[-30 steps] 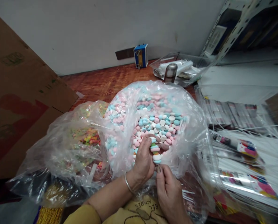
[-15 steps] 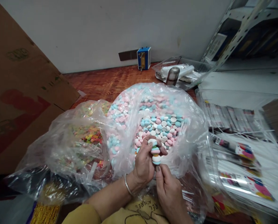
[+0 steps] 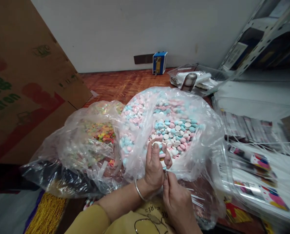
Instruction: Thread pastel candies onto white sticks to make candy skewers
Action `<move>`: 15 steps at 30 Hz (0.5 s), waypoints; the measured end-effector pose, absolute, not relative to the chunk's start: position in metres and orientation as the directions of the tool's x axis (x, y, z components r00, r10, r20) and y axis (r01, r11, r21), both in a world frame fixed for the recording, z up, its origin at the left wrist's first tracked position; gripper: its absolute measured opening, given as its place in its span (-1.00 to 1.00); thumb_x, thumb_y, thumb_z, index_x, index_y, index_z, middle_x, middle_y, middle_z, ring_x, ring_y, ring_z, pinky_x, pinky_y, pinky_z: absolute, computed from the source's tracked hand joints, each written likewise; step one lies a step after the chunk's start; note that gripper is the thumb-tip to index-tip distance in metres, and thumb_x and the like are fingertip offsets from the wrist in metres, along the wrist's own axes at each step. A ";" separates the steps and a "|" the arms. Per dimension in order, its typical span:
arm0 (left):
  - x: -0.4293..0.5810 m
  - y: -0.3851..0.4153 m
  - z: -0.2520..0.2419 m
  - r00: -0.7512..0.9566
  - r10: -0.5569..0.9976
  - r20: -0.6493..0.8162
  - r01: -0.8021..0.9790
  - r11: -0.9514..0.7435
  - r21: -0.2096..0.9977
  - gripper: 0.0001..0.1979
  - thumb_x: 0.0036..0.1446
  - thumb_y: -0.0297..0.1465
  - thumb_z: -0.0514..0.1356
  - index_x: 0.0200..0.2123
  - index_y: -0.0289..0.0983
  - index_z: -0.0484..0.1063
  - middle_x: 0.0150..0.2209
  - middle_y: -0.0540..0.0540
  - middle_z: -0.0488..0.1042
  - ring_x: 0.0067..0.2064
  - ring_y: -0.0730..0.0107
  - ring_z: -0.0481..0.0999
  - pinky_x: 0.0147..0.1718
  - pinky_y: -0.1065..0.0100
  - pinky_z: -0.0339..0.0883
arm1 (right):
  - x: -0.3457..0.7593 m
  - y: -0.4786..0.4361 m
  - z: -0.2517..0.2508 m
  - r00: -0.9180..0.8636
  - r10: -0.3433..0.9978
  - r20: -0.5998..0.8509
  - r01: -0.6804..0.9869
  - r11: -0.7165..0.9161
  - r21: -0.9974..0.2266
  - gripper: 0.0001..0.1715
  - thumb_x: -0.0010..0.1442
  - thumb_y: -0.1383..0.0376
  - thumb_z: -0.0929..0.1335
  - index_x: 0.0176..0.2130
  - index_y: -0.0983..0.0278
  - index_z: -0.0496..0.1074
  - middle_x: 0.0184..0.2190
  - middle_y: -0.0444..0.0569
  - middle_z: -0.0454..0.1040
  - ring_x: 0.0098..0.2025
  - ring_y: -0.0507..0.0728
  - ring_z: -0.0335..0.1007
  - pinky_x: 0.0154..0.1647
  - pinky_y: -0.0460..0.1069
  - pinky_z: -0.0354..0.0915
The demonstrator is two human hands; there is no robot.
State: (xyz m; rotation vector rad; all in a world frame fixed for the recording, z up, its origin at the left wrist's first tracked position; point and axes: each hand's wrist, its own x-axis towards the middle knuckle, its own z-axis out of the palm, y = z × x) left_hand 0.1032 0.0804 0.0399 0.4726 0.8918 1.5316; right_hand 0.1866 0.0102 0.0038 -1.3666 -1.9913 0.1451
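My left hand (image 3: 154, 167) is closed around a candy skewer (image 3: 162, 155), a short stack of pastel pieces in white, blue and pink with an orange bit between them. Its fingers and thumb cover part of the stack. Just below, my right hand (image 3: 178, 198) pinches the lower end, where the thin stick is mostly hidden by the fingertips. Behind both hands lies an opened clear plastic bag (image 3: 209, 130) full of pink, white and blue candies (image 3: 177, 133). To its left is another clear bag (image 3: 69, 130) of small red, yellow and green ring-shaped candies (image 3: 106, 136).
At right, clear trays hold white sticks (image 3: 284, 175) and printed packets (image 3: 261, 161). A cardboard box (image 3: 37, 81) stands at left. Farther back are a blue box-shaped device (image 3: 159, 63), a metal cylinder (image 3: 189, 81) and a plastic tray (image 3: 221, 86). Gold fringe (image 3: 46, 214) hangs at lower left.
The view has shifted, so the scene sits farther right. My left fingers have closed farther over the candy stack, covering more of it. My right hand still pinches below.
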 end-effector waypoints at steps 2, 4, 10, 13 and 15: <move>0.102 0.075 0.043 -0.177 0.964 -0.199 -0.649 0.038 0.760 -0.63 0.27 -0.02 0.23 -0.09 -0.16 0.33 -0.41 0.08 0.30 -0.56 0.60 0.20 -0.61 0.49 0.09 | 0.185 0.010 0.005 -0.206 0.842 0.499 0.770 0.454 -0.447 -0.60 0.53 0.32 0.10 -0.32 0.23 0.32 -0.69 -0.19 0.36 -0.73 0.03 0.31 -0.62 -0.05 0.02; 0.101 0.071 0.047 -0.162 0.967 -0.196 -0.657 0.042 0.752 -0.61 0.25 -0.01 0.25 -0.09 -0.15 0.32 -0.38 0.08 0.30 -0.57 0.62 0.19 -0.63 0.50 0.06 | 0.184 0.009 0.006 -0.215 0.832 0.512 0.771 0.466 -0.434 -0.61 0.52 0.33 0.11 -0.33 0.22 0.30 -0.69 -0.20 0.35 -0.73 0.03 0.29 -0.61 -0.05 0.01; 0.095 0.061 0.052 -0.169 0.970 -0.177 -0.658 0.023 0.753 -0.60 0.23 0.02 0.25 -0.21 -0.18 0.28 -0.34 0.07 0.31 -0.56 0.64 0.20 -0.61 0.49 0.12 | 0.181 0.005 0.008 -0.237 0.807 0.540 0.766 0.497 -0.407 -0.61 0.52 0.31 0.10 -0.34 0.19 0.26 -0.70 -0.20 0.33 -0.73 0.04 0.28 -0.61 -0.04 0.00; 0.088 0.055 0.048 -0.180 0.973 -0.147 -0.658 -0.008 0.753 -0.59 0.24 0.04 0.23 -0.18 -0.17 0.29 -0.38 0.07 0.30 -0.56 0.61 0.22 -0.58 0.47 0.14 | 0.179 0.004 0.008 -0.264 0.815 0.517 0.727 0.520 -0.449 -0.64 0.50 0.31 0.11 -0.34 0.19 0.27 -0.69 -0.20 0.33 -0.72 0.05 0.28 -0.60 -0.04 0.01; 0.080 0.050 0.046 -0.213 0.968 -0.135 -0.650 -0.037 0.759 -0.59 0.23 0.05 0.24 -0.17 -0.16 0.31 -0.38 0.04 0.31 -0.54 0.58 0.24 -0.56 0.45 0.18 | 0.172 0.006 0.008 -0.296 0.817 0.495 0.686 0.542 -0.485 -0.65 0.49 0.30 0.14 -0.35 0.19 0.28 -0.69 -0.21 0.31 -0.72 0.05 0.27 -0.61 -0.04 0.01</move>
